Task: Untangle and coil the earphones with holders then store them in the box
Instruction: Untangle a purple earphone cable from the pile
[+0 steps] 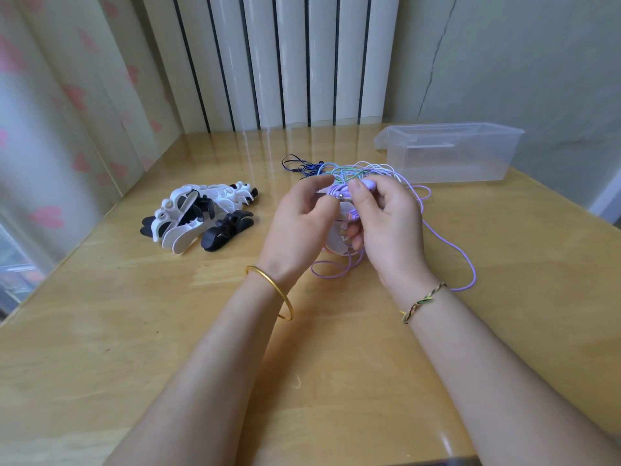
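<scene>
Coiling is under way at a pale wooden worktop (168, 331): the left hand (302, 220) and right hand (389, 227) meet above it around a lilac earphone (337, 191) and a white holder (336, 235). The left fingers (322, 183) are curled in a pinch on the bunched lilac cord, while the right thumb and forefinger nip the same cord at its top and the lower right fingers curl in toward the holder. Slack lilac cord trails across the wood to the right and loops under the wrists. By the look of it, this set is only partly wound; the next move calls for drawing in that slack turn by turn without snagging the tangle of earphones (356, 169), blue, green and white, lying just behind the hands. The clear box (450, 153) stands open at the far right with nothing visible inside, so storing has yet to begin. A pile of holders (198, 213), black and white, waits on the left. Behind the worktop rise white ribbed panels, with a heart-print curtain to the left and a cracked wall to the right.
</scene>
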Motion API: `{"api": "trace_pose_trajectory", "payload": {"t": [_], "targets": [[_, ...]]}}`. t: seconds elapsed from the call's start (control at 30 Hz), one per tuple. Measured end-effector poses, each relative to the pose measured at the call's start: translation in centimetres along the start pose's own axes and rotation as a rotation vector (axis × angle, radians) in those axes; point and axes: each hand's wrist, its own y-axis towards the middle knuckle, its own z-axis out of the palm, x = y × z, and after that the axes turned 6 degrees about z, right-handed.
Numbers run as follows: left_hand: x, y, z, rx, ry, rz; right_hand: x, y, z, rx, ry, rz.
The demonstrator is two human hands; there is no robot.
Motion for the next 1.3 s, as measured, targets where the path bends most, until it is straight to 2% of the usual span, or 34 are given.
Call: {"api": "trace_pose_trajectory", "payload": {"t": [0.13,0.4,0.57,0.83,1.03,1.3], "targets": [[0.0,-0.2,0.2,-0.02,0.008,0.048,-0.3,0.1,0.1,-0.005,0.011,0.03],[0.2,-0.1,-0.2,-0.041,-0.001,0.115,0.3,-0.2,0.0,0.02,-0.049,-0.042],[0.1,-0.1,0.0,-0.099,0.012,0.15,0.8,0.0,-0.3,0.026,0.041,-0.016],[0.1,0.1,-0.1,-0.106,-0.022,0.045,0.6,-0.1,-0.1,0.041,0.039,0.008],[0.1,-0.1,-0.3,-0.126,-0.041,0.083,0.4,-0.2,0.1,0.086,0.038,0.021],[-0.3,-0.2,-0.2,-0.098,-0.109,0.073,0.4,0.5,-0.7,0.063,0.012,-0.008]]}}
